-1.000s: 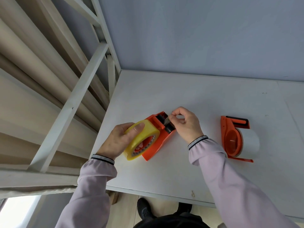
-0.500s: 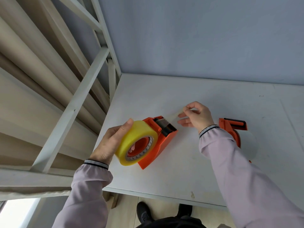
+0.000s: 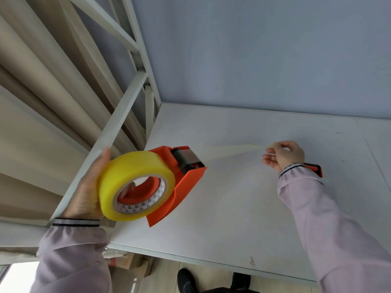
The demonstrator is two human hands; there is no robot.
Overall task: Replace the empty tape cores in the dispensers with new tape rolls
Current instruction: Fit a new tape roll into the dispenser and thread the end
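My left hand [image 3: 86, 193] grips an orange tape dispenser [image 3: 186, 182] loaded with a yellow tape roll [image 3: 131, 170], lifted above the left part of the white table [image 3: 243, 218]. A clear strip of tape [image 3: 237, 149] stretches from the dispenser's black roller and metal blade to the right. My right hand [image 3: 285, 155] pinches the strip's free end between thumb and fingers. Behind my right wrist only an orange corner of a second dispenser [image 3: 315, 167] shows; the remainder of it is hidden by my sleeve.
A white metal shelf frame [image 3: 118, 115] rises along the table's left edge, close to my left hand. A blue-grey wall [image 3: 254, 49] backs the table. Below the front edge are black shoes [image 3: 186, 280] and a cardboard box [image 3: 129, 261] on the floor.
My left hand raised the dispenser and drew it toward the camera. My right hand pulled the tape end far to the right, and the strip grew much longer. My sleeve now covers the second dispenser.
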